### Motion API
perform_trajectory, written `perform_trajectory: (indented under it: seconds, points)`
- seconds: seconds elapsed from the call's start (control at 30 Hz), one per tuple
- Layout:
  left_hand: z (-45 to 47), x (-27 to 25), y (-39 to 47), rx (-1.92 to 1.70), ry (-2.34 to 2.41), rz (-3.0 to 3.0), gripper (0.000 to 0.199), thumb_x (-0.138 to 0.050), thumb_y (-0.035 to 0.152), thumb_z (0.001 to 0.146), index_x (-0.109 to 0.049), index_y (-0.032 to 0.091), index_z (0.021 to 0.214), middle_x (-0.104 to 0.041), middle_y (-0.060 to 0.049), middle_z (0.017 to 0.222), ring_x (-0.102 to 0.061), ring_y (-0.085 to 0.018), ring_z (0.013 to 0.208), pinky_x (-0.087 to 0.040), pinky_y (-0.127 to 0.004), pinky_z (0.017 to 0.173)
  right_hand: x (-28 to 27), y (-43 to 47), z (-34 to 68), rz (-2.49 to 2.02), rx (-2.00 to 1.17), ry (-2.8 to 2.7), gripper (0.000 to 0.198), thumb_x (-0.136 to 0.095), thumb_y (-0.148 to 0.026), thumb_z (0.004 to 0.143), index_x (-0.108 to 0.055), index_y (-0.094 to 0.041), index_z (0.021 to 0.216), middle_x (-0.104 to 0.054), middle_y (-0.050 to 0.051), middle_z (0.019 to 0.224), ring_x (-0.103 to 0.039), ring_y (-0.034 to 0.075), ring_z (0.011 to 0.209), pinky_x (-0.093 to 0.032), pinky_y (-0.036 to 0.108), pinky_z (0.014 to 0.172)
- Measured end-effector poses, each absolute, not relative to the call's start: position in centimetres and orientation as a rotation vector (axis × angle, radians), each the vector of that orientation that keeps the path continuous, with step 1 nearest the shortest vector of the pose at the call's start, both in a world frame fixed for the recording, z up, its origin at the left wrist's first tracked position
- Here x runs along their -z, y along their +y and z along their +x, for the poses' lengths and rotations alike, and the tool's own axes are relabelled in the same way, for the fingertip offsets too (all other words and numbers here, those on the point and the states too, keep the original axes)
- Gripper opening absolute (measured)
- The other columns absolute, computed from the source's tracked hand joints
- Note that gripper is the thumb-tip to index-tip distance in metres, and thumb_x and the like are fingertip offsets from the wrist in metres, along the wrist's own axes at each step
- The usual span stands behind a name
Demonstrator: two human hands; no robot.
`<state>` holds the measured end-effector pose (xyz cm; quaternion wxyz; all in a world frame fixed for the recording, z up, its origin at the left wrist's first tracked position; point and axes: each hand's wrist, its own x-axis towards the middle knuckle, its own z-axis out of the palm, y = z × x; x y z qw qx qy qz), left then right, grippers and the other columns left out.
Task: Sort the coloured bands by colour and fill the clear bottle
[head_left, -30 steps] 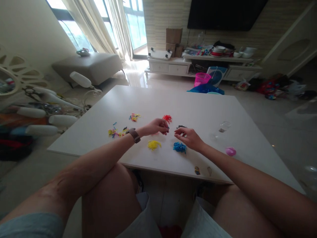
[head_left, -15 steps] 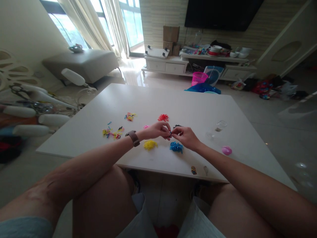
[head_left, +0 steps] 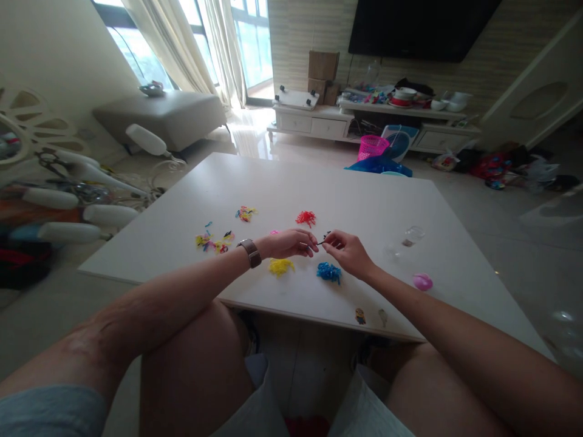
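My right hand [head_left: 345,250] pinches a thin black rubber band [head_left: 321,243] between thumb and fingertips. My left hand [head_left: 291,243], with a brown-strapped watch on its wrist, hovers just left of it, fingers loosely bent and a little apart, nothing visible in them. Around the hands lie small heaps: red bands [head_left: 306,218] behind, yellow bands [head_left: 281,267] and blue bands [head_left: 328,272] in front. A black heap [head_left: 327,235] is partly hidden by my right hand, and a pink heap [head_left: 274,232] by my left.
Mixed coloured bands [head_left: 214,242] and a smaller mixed heap [head_left: 246,213] lie left on the white table [head_left: 355,194]. To the right are a clear container [head_left: 414,235] and a pink object [head_left: 422,281]. A cartoon figure piece [head_left: 360,315] lies near the front edge.
My hands, fingertips together before, have drawn slightly apart. The left fingers have loosened, and the black band now shows at my right fingertips. The view has shifted slightly.
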<state>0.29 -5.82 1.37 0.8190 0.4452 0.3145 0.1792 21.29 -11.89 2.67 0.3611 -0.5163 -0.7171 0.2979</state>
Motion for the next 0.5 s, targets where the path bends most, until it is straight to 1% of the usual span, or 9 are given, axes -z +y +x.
perform_trajectory:
  seconds: [0.1,0.23,0.5]
  points:
    - [0.49,-1.63,-6.09,-0.377,0.669,0.998,0.013,-0.075,0.018,0.075,-0.07,0.011,0.084,-0.07,-0.008,0.084,-0.062,-0.011,0.07,-0.049,-0.025,0.07,-2.77,-12.08,21.03,-1.314,-0.8,-1.848,0.017,-0.064,-0.036,0.084,-0.065,-0.02,0.078,-0.068,0.002,0.069,-0.064,0.016,0.067,-0.051,0.027,0.061]
    - [0.62,-1.81,-6.22,-0.414,0.676,1.118,0.021,-0.08,0.028,0.075,-0.07,0.011,0.081,-0.067,-0.006,0.077,-0.058,-0.009,0.067,-0.047,-0.024,0.067,-2.9,-12.17,20.99,-1.336,-0.796,-1.852,0.017,-0.063,-0.036,0.085,-0.065,-0.02,0.077,-0.067,0.001,0.068,-0.063,0.016,0.064,-0.051,0.027,0.06]
    - [0.34,-1.65,-5.93,-0.374,0.682,1.27,0.03,-0.08,0.039,0.077,-0.072,0.011,0.081,-0.067,-0.005,0.076,-0.056,-0.009,0.065,-0.046,-0.024,0.065,-2.96,-12.2,21.08,-1.345,-0.773,-1.903,0.017,-0.06,-0.032,0.086,-0.066,-0.019,0.076,-0.066,0.002,0.067,-0.061,0.015,0.064,-0.049,0.026,0.06]
